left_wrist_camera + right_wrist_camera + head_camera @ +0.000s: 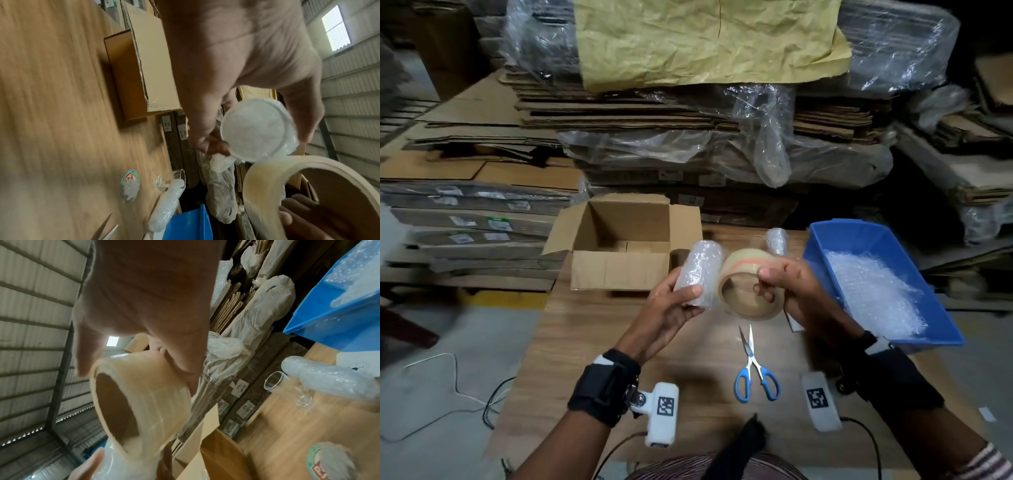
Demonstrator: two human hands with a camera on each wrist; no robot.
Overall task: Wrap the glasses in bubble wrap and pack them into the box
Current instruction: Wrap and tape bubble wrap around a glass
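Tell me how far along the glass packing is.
Done: one wrapped bundle lies on the table. In hand: left hand holds a bubble-wrapped glass, right hand holds the tape roll against it. Left: a bare glass to wrap; the box looks empty.
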